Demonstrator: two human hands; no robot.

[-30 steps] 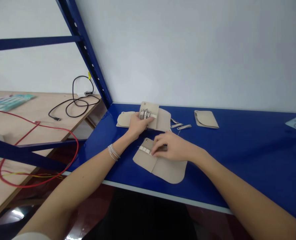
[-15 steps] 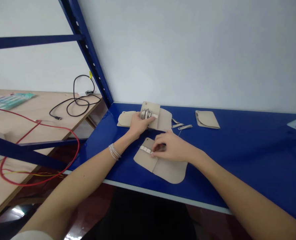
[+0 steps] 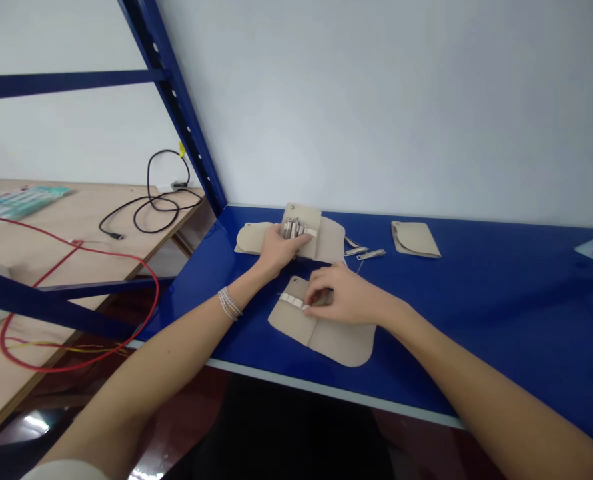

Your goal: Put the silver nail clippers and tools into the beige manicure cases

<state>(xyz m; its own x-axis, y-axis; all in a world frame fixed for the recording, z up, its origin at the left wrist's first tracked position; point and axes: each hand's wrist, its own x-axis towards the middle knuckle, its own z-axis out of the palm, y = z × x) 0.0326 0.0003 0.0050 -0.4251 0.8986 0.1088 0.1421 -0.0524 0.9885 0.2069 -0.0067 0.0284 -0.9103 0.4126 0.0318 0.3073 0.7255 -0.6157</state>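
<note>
Two open, tan, leather-like cases lie on a glossy blue surface (image 3: pixel 481 320) - the rear tan case (image 3: pixel 329 240) just below the wall, the front tan case (image 3: pixel 339 341) nearer the surface's pale front edge (image 3: pixel 336 395). The left hand (image 3: pixel 278 251) lies with its fingers extended across the rear tan case, touching it beside a row of slim metal grooming tools (image 3: pixel 293 229) tucked upright under a pale strap. A bracelet of thin strands (image 3: pixel 229 303) circles that wrist. The right hand (image 3: pixel 338 299) is curled over the front tan case, its fingertips (image 3: pixel 308 305) at the end of a pale looped strip (image 3: pixel 291 301); something small and grey shows under the fingers, too hidden to name, and whether the hand has hold of it cannot be told.

Two loose metal nail clippers (image 3: pixel 364 253) lie just right of the rear tan case, and a folded tan pouch (image 3: pixel 415 239) sits further right. Upper left, beyond a blue steel rack upright (image 3: pixel 176 113), a wooden table (image 3: pixel 66 213) carries a coiled black cable (image 3: pixel 151 207), a looping red wire (image 3: pixel 79 267) and a teal printed packet (image 3: pixel 21 202)
</note>
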